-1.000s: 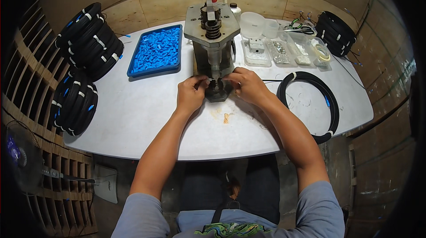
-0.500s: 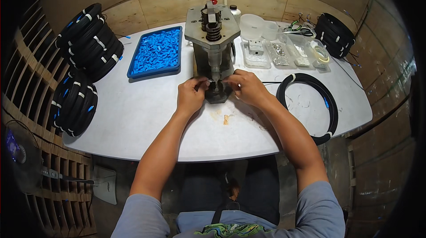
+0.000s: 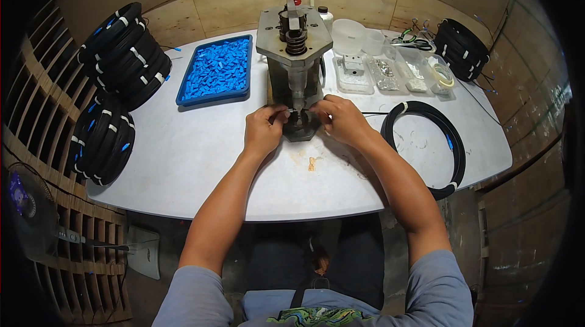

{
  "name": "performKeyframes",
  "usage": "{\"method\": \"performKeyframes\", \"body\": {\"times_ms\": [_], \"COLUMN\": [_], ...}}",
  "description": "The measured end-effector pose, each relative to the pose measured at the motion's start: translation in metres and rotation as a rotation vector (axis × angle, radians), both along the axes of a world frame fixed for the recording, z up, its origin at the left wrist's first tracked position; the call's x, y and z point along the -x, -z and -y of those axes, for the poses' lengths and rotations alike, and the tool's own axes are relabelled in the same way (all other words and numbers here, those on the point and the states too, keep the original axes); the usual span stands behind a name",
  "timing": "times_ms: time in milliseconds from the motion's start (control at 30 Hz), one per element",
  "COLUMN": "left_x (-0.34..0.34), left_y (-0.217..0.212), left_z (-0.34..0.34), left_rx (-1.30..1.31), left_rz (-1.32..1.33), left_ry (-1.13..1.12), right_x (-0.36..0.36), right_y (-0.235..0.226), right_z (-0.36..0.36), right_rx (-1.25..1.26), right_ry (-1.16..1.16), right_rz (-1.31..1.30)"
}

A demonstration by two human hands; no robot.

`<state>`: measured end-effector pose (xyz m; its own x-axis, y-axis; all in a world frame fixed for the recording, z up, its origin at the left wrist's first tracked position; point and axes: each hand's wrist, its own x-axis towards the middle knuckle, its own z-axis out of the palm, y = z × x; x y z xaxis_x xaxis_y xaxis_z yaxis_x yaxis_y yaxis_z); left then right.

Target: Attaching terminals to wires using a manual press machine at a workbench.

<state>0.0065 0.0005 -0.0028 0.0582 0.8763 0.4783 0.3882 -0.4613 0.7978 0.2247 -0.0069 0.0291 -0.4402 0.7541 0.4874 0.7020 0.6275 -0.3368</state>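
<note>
In the head view, the left hand (image 3: 263,131) and right hand (image 3: 342,121) curl their fingers (image 3: 278,111) at the metal press (image 3: 297,46); what they grip cannot be told. A black cable coil (image 3: 459,156) lies rightward on the surface (image 3: 183,162), its strand (image 3: 375,113) reaching the right hand.
</note>
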Motion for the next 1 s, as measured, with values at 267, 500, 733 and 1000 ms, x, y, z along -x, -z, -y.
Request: {"method": "performKeyframes", "body": {"times_ms": [267,500,733,1000], "left_x": [-0.0008,-0.0002,-0.002,-0.0016], "left_y": [0.0002,0.0011,-0.0032,-0.0028], "left_z": [-0.0007,-0.001,0.0016,0.0014], "left_rx": [-0.016,-0.006,0.017,0.011], "left_rz": [0.01,-0.008,-0.025,-0.018], "left_ry": [0.006,0.0,-0.01,-0.005], "right_x": [0.0012,-0.0011,-0.0028,-0.0023], "right_y": [0.0061,0.0058,0.0039,0.0064], "right_z": [-0.0049,-0.0056,-0.0044,-0.0056], "right_rx": [-0.07,-0.05,-0.023,-0.062], "right_ry": [0.011,-0.004,-0.01,-0.012], "right_rz": [-0.055,-0.024,-0.013,-0.026]}}
